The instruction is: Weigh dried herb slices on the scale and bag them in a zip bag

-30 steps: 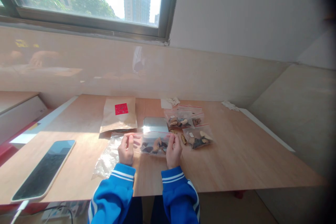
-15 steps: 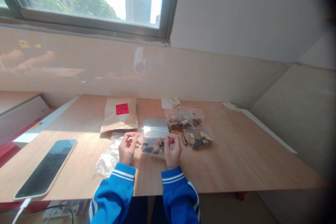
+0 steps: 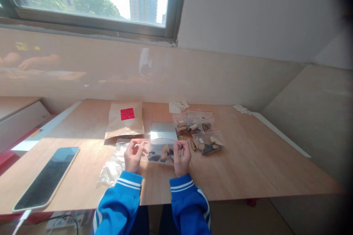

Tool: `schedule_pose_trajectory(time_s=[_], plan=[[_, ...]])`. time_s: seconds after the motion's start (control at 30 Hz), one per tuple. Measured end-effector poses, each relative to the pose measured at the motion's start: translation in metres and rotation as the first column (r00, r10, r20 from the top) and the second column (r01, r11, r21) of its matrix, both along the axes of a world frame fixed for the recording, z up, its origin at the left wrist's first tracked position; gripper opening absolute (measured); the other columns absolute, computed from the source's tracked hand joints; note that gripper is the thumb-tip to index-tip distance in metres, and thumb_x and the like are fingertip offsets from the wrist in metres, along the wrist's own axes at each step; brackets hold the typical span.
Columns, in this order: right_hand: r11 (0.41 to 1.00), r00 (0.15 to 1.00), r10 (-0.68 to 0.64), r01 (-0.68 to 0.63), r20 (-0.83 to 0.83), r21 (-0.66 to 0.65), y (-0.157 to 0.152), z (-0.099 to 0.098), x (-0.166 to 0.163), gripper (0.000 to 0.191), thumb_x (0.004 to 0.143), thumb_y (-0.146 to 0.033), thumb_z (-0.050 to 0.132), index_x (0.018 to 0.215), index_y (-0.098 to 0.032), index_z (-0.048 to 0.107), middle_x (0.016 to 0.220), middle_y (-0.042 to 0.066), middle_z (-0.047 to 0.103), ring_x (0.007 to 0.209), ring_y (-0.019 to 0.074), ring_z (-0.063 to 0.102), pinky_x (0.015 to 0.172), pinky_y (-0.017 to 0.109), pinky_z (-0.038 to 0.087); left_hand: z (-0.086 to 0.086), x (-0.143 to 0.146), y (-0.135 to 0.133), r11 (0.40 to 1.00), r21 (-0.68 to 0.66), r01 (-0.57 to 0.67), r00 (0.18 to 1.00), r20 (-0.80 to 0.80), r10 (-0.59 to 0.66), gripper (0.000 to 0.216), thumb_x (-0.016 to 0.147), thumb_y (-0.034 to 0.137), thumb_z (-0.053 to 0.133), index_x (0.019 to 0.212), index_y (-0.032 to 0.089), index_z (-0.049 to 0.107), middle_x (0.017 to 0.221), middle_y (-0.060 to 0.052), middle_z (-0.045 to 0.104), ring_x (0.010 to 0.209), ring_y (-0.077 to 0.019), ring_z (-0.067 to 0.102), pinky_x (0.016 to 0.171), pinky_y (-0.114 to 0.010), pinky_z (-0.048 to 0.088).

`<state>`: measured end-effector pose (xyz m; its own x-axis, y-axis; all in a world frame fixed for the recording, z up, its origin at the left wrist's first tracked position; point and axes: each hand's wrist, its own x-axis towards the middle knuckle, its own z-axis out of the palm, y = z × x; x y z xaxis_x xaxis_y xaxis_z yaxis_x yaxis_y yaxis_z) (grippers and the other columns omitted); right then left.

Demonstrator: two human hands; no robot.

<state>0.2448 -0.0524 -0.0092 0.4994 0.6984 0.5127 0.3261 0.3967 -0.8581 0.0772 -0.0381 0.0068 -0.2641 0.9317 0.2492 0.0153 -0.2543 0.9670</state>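
Note:
My left hand point(image 3: 134, 156) and my right hand point(image 3: 182, 158) pinch the red-striped zip seal of a clear plastic zip bag point(image 3: 160, 153) at its two ends. The bag holds dried brown and dark slices and hangs just above the wooden table point(image 3: 242, 154). Beyond my right hand lie loose dried slices point(image 3: 191, 144), next to a filled zip bag point(image 3: 208, 143). Another filled zip bag point(image 3: 190, 123) sits farther back. A flat metal scale point(image 3: 162, 130) is partly hidden behind the held bag.
A kraft paper envelope point(image 3: 125, 119) with a red label lies left of the scale. Crinkled clear plastic point(image 3: 113, 165) is beside my left hand. A smartphone point(image 3: 45, 178) lies at the left. White paper scraps point(image 3: 176, 107) sit along the back wall.
My fingers have closed in on the bag's seal, and the top edge now looks tauter between my hands. The camera has shifted slightly; the other items stay put.

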Motion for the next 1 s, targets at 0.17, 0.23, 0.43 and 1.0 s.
schedule_pose_trajectory(time_s=[0.17, 0.23, 0.43, 1.0], plan=[[0.996, 0.996, 0.078, -0.079, -0.031, -0.03, 0.001, -0.002, -0.003, 0.023, 0.089, -0.04, 0.052, 0.093, -0.017, 0.053, 0.076, 0.001, 0.056, 0.069, 0.014, 0.054, 0.065, 0.026, 0.047, 0.003, 0.002, -0.003, 0.999, 0.004, 0.034, 0.999, -0.012, -0.034, 0.031, 0.078, 0.047, 0.063, 0.087, 0.018, 0.057, 0.08, -0.004, 0.068, 0.057, -0.0128, 0.062, 0.049, -0.021, 0.046], [0.994, 0.995, 0.1, -0.101, -0.02, -0.036, 0.002, -0.003, -0.005, 0.024, 0.088, -0.04, 0.054, 0.095, -0.017, 0.054, 0.079, 0.002, 0.059, 0.071, 0.0145, 0.056, 0.067, 0.027, 0.048, 0.002, 0.003, -0.003, 0.999, 0.006, 0.045, 0.999, 0.005, -0.045, 0.032, 0.078, 0.047, 0.063, 0.089, 0.017, 0.057, 0.08, -0.003, 0.067, 0.058, -0.0126, 0.062, 0.049, -0.021, 0.046], [0.992, 0.993, 0.091, -0.097, -0.071, -0.078, 0.005, -0.004, -0.004, 0.029, 0.088, -0.043, 0.054, 0.097, -0.016, 0.057, 0.08, 0.004, 0.064, 0.074, 0.0159, 0.06, 0.068, 0.028, 0.05, -0.002, 0.001, 0.001, 0.996, -0.032, 0.087, 0.994, 0.066, -0.084, 0.039, 0.071, 0.046, 0.07, 0.096, 0.019, 0.056, 0.082, -0.002, 0.067, 0.06, -0.0113, 0.061, 0.049, -0.02, 0.047], [0.993, 0.998, 0.055, -0.059, -0.044, -0.103, 0.01, -0.011, -0.002, 0.033, 0.09, -0.047, 0.051, 0.093, -0.015, 0.062, 0.081, 0.004, 0.065, 0.071, 0.0156, 0.059, 0.068, 0.028, 0.048, -0.004, 0.001, 0.004, 0.992, -0.101, 0.077, 0.995, 0.068, -0.07, 0.039, 0.073, 0.048, 0.069, 0.093, 0.017, 0.057, 0.08, -0.005, 0.069, 0.059, -0.0097, 0.057, 0.046, -0.017, 0.045]])
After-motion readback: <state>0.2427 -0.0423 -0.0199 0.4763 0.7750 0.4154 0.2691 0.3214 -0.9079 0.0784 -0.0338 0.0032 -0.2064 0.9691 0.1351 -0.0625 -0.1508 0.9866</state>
